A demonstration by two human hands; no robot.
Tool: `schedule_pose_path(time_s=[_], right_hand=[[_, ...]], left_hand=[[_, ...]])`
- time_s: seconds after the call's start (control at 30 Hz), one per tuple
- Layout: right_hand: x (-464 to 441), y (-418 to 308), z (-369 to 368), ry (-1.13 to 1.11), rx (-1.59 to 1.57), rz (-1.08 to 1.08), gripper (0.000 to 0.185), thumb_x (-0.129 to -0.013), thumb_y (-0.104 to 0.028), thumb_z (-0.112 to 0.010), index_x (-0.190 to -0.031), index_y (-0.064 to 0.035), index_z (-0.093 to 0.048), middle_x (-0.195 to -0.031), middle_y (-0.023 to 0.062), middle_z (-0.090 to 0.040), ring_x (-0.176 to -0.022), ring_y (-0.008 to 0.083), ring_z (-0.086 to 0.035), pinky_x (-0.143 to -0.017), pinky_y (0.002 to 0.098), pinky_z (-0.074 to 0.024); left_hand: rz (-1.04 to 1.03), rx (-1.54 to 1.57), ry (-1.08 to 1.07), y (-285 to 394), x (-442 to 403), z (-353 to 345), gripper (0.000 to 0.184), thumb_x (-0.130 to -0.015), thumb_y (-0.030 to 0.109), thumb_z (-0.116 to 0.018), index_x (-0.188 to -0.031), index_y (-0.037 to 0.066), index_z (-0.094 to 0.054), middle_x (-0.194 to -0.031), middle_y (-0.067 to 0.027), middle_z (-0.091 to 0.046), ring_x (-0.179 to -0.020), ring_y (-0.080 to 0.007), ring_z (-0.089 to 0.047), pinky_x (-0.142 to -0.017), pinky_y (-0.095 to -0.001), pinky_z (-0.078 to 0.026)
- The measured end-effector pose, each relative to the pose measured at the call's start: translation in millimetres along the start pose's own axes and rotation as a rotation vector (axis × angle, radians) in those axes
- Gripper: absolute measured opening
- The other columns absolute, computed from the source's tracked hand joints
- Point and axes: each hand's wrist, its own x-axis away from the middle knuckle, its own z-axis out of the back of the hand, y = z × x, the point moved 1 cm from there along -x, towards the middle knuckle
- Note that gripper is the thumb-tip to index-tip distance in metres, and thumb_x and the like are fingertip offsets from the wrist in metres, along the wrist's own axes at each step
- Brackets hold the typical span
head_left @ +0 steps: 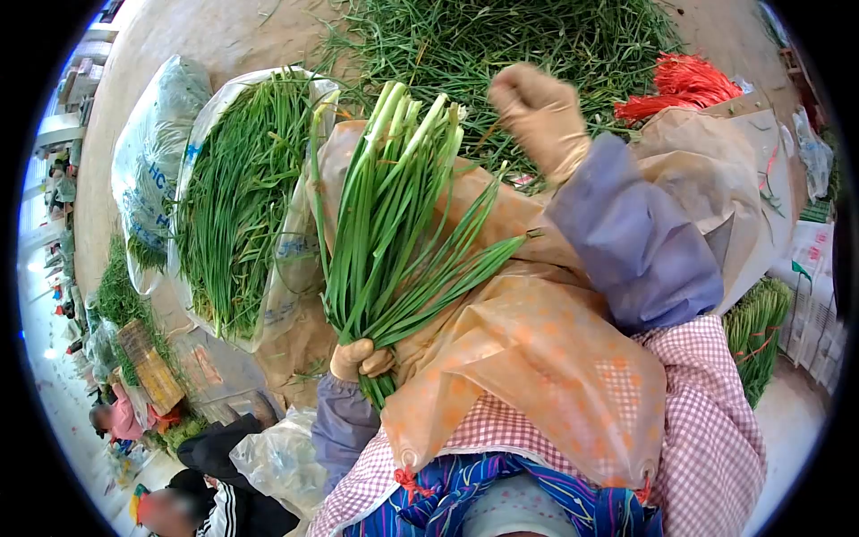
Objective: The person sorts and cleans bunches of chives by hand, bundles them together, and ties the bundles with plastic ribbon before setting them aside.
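Observation:
My left hand [362,359], in a tan glove, is closed around the leafy end of a bunch of green leafy stalks [376,215]. The bunch lies across the apron over my lap, its pale cut ends pointing away from me and several leaves fanning to the right. My right hand [541,116], also gloved and blurred by motion, is raised to the right of the pale ends, apart from them. Its fingers look curled together; what they hold, if anything, cannot be made out. A translucent orange-patterned plastic apron [528,349] covers my lap.
A big heap of loose greens [510,54] lies ahead. Left stand an open plastic bag of greens [242,197] and a second bag [152,161]. Red ties [684,85] lie at right, above bundled greens [761,331]. A person in black [237,492] is at lower left.

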Motion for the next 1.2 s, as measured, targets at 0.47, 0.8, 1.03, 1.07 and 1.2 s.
schedule_pose_path(time_s=[0.47, 0.8, 1.03, 1.07, 1.2], right_hand=[[17, -26, -35, -0.277, -0.479, -0.474, 0.017, -0.087, -0.017, -0.066, -0.095, -0.0022, -0.065, -0.076, 0.0006, -0.062, -0.062, 0.0067, -0.051, -0.057, 0.0230, -0.0439], [-43, 73, 105, 0.463, -0.132, -0.250, 0.026, -0.083, -0.014, -0.069, -0.106, -0.0036, -0.061, -0.083, 0.0057, -0.066, -0.070, 0.0119, -0.061, -0.056, 0.0260, -0.0505], [10, -25, 11, -0.397, -0.424, -0.378, 0.029, -0.089, -0.026, -0.065, -0.109, -0.0045, -0.065, -0.095, 0.0015, -0.066, -0.095, 0.0112, -0.057, -0.089, 0.0292, -0.0435], [15, -25, -4, -0.392, -0.435, -0.296, 0.023, -0.089, -0.022, -0.065, -0.103, -0.0041, -0.066, -0.091, 0.0000, -0.065, -0.089, 0.0089, -0.057, -0.083, 0.0268, -0.0459], [16, -27, -20, -0.323, -0.316, -0.252, 0.011, -0.085, -0.010, -0.067, -0.092, -0.0014, -0.068, -0.089, 0.0028, -0.065, -0.083, 0.0107, -0.059, -0.075, 0.0256, -0.0490]], left_hand=[[-0.035, -0.053, 0.014, -2, 0, 2, 0.052, -0.087, 0.024, -0.064, -0.124, -0.006, -0.043, -0.049, 0.0002, -0.043, -0.037, -0.0062, -0.033, -0.035, -0.0209, -0.025], [-0.032, -0.015, -0.004, -3, -2, 1, 0.056, -0.086, 0.025, -0.065, -0.127, -0.006, -0.042, -0.047, 0.0010, -0.044, -0.036, -0.0057, -0.034, -0.035, -0.0201, -0.026], [-0.003, -0.009, 0.006, -2, -8, -3, 0.057, -0.084, 0.027, -0.065, -0.127, -0.005, -0.043, -0.047, 0.0018, -0.044, -0.036, -0.0058, -0.034, -0.035, -0.0201, -0.025], [-0.004, -0.019, 0.007, -2, -6, -2, 0.057, -0.084, 0.027, -0.065, -0.126, -0.005, -0.044, -0.047, 0.0018, -0.044, -0.036, -0.0058, -0.034, -0.035, -0.0201, -0.025], [-0.050, -0.068, 0.078, -7, 0, 4, 0.055, -0.084, 0.028, -0.066, -0.124, -0.004, -0.045, -0.048, 0.0009, -0.045, -0.036, -0.0059, -0.034, -0.035, -0.0205, -0.025]])
